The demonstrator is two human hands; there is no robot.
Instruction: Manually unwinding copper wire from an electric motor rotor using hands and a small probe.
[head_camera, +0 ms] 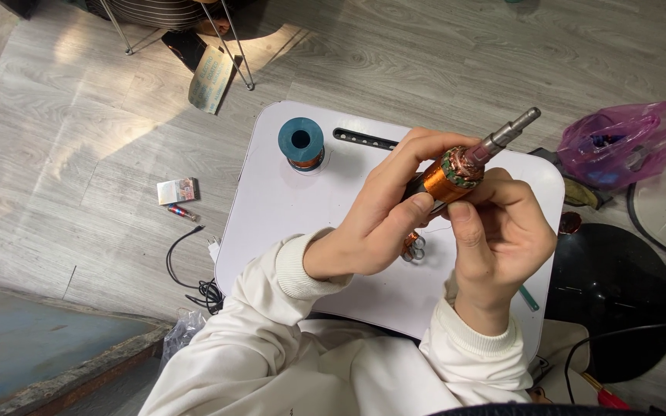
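Both grips are pinching a copper-wound armature (450,179), left hand (383,212) at nine o'clock, right hand (495,235) at four o'clock, over the white surface (287,208).

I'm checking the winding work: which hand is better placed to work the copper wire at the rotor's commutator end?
Right hand: its fingertips sit beside the green-ringed end of the copper-wound motor rotor, while the left hand wraps the rotor's body, steadying it.
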